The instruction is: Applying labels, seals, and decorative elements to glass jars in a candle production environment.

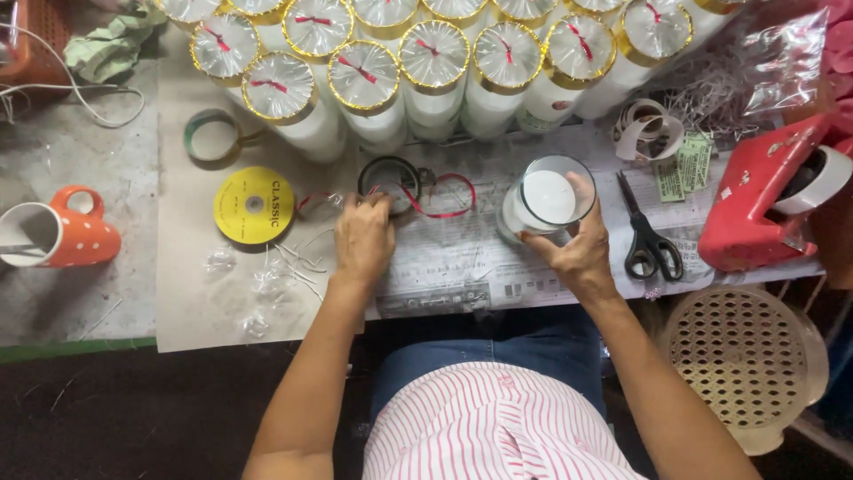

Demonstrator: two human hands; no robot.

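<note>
My right hand [577,249] grips a clear glass jar holding a white candle [546,200], tilted toward me over the printed paper [462,267] on the table. My left hand [362,236] rests on the table with fingertips at a dark round lid [388,180] and a loop of thin red ribbon [440,200]. A clear plastic scrap lies just left of those fingers. At the back, several finished candle jars [364,80] stand in rows, each covered with clear wrap, a gold band and a red ribbon tie.
A yellow ribbon spool [254,204] and a green tape ring [211,135] lie at left, with an orange polka-dot mug [58,233] further left. Black scissors [649,240], a red tape dispenser [764,196], paper labels [680,169] and a perforated plastic stool [746,356] are at right.
</note>
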